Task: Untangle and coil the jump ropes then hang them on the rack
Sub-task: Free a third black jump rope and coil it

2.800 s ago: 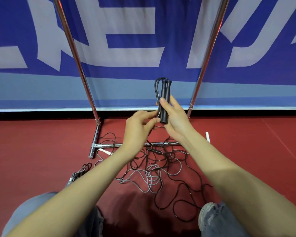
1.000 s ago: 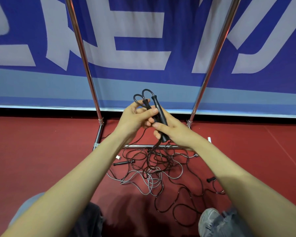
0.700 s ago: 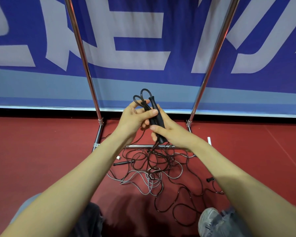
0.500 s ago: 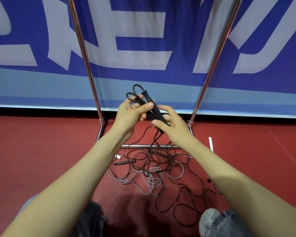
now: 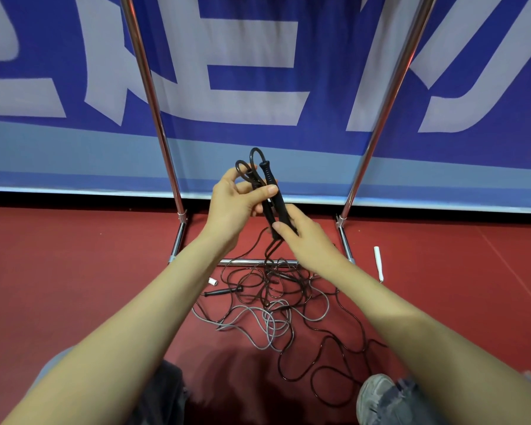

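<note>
Left hand [image 5: 233, 204] and right hand [image 5: 304, 237] both grip the paired black ribbed plastic rope handles [image 5: 273, 197]; tangled black and grey cords [image 5: 276, 305] lie below on the red floor [image 5: 74, 271].

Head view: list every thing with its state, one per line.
black handle pair, held together, tilted, off the floor.
left hand, gripping the pair near its top.
right hand, pinching the pair's lower end.
rope pile, tangled on the floor.
white handle, lying on the floor.
rack, standing; top out of view.
</note>
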